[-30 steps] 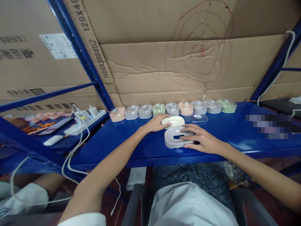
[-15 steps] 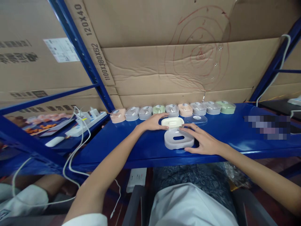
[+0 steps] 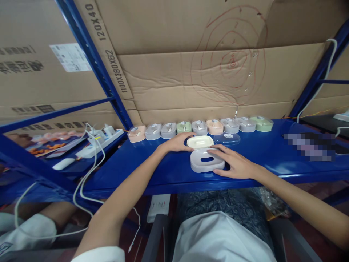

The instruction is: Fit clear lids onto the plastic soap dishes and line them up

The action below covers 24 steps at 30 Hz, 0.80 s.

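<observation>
On the blue shelf (image 3: 152, 171) lies a grey oval tray (image 3: 205, 162) with a slot in its middle. My right hand (image 3: 233, 162) rests on the tray's right side, fingers spread over its rim. Just behind it is a cream oval insert (image 3: 200, 141); my left hand (image 3: 176, 142) touches its left end. A clear lid (image 3: 227, 138) lies to the right of the insert.
A row of several closed pastel soap boxes (image 3: 199, 126) lines the back of the shelf against cardboard (image 3: 207, 83). A white power strip (image 3: 99, 140) with cables lies at the left. Blue rack posts (image 3: 95, 62) rise at both sides. Another person's leg shows at lower left.
My right hand slid slightly off the grey tray's top to its right side. The view shifted a little; the left hand stays at the cream insert.
</observation>
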Motion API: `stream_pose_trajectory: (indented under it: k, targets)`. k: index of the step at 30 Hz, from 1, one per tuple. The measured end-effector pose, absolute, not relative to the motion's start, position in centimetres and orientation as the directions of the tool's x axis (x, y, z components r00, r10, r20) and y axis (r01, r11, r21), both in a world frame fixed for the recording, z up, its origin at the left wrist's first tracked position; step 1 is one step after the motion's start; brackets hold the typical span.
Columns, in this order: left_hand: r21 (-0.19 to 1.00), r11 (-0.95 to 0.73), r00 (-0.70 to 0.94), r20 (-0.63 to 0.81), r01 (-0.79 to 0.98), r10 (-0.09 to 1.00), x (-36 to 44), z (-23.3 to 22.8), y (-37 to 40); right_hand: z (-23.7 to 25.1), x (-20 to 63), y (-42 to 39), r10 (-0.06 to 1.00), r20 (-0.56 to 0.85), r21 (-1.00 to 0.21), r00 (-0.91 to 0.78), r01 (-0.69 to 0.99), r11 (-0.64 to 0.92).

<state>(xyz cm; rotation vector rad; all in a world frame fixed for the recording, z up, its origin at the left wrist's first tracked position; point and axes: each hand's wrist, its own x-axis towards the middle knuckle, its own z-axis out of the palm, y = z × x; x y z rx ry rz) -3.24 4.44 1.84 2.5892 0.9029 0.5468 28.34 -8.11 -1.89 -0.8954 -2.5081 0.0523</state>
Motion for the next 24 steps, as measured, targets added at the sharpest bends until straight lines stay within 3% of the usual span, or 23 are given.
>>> stream_pose_trajectory:
  k: [6,17,24]
  targets:
    - [0.444,-0.737,0.721,0.246,0.510,0.648,-3.2,1.8,4.4,-1.9,28.4,-8.1,0.613,0.411,-0.197,-0.675,0.591,0.782]
    - [0.488,-0.701,0.695,0.237,0.519,0.679,-3.3,1.6,4.6,-1.5,28.7,-6.9,0.605,0.454,-0.342,-0.654,0.499,0.796]
    - [0.576,-0.649,0.684,0.199,0.498,0.702,-3.3,1.4,4.3,0.2,29.6,-6.5,0.689,0.486,-0.524,-0.537,0.452,0.722]
